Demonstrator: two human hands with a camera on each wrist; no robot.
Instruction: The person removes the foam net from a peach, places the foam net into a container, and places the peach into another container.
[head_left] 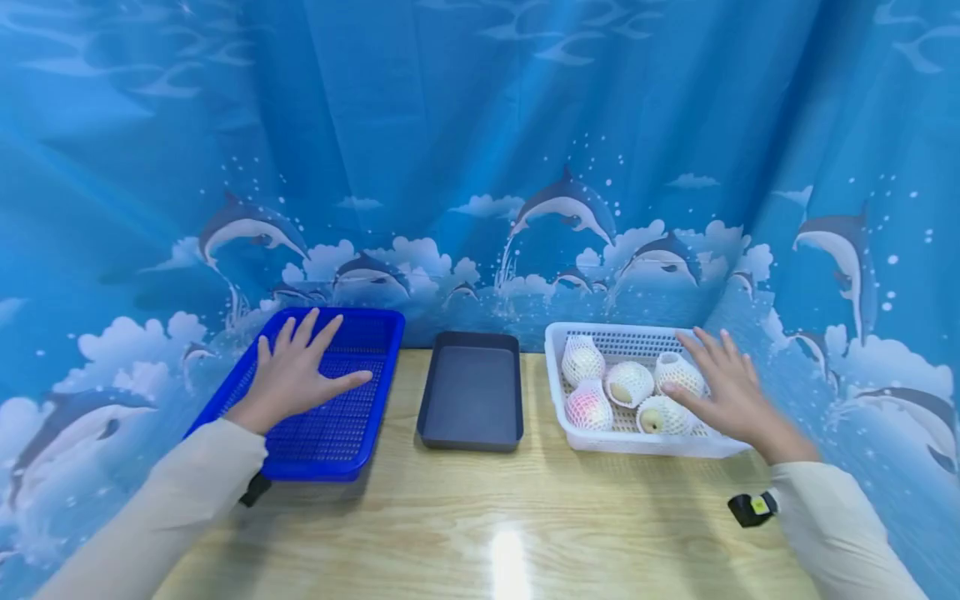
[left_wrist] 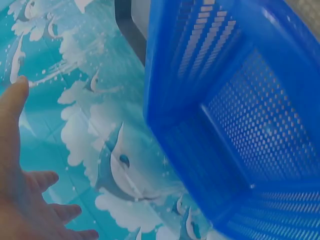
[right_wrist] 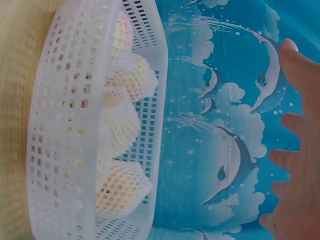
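Note:
My left hand (head_left: pixel 296 375) is held over the blue plastic basket (head_left: pixel 386 383) with its fingers spread and nothing in it. In the left wrist view the blue basket's perforated walls (left_wrist: pixel 260 115) show, with no contents inside. On the right, my right hand (head_left: pixel 723 387) hovers at the right end of the white basket (head_left: pixel 622 444), fingers apart and holding nothing. Several round fruits in white foam nets lie in the white basket, among them a pinkish one (head_left: pixel 588 408) and a pale yellow one (head_left: pixel 663 417). The right wrist view shows the netted fruits (right_wrist: pixel 122 190) through the basket's side.
Between the two baskets a dark grey rectangular tray (head_left: pixel 471 396) sits on the light wooden table (head_left: pixel 442 517). A blue curtain with dolphins (head_left: pixel 465 167) hangs right behind the containers and along both sides.

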